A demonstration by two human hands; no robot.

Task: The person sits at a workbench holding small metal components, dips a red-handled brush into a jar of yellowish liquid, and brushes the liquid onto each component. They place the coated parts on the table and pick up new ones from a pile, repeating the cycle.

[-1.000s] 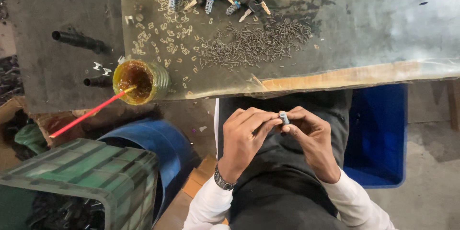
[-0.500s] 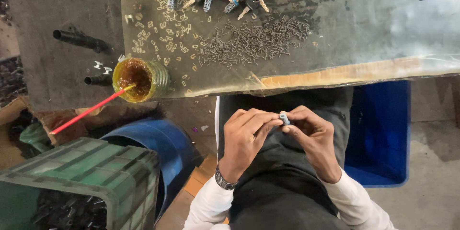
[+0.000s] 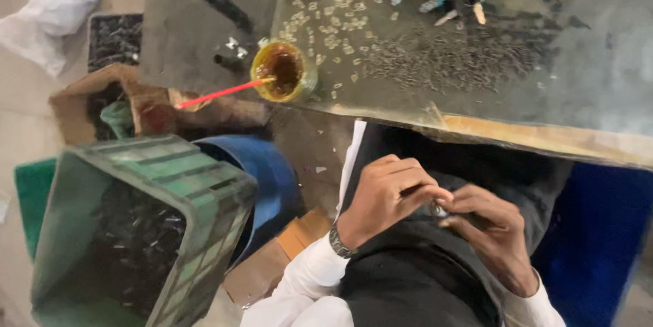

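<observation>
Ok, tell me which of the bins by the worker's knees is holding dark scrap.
The green slatted crate at far left: dark pieces fill it. The blue bin beside it shows only its outer wall.

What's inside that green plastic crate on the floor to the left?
The green crate holds a dark heap of small pieces with pale glints, too blurred to tell their kind. Its near wall hides the lower part, so how deep the heap goes cannot be seen.

Head view: worn on the person's head, looking steeply down over lap and table edge (image 3: 544, 138).
Nearness: close to the left hand (image 3: 388, 194) and right hand (image 3: 493, 235).
Framing: tilted.
Shared scene: one view only.
</observation>
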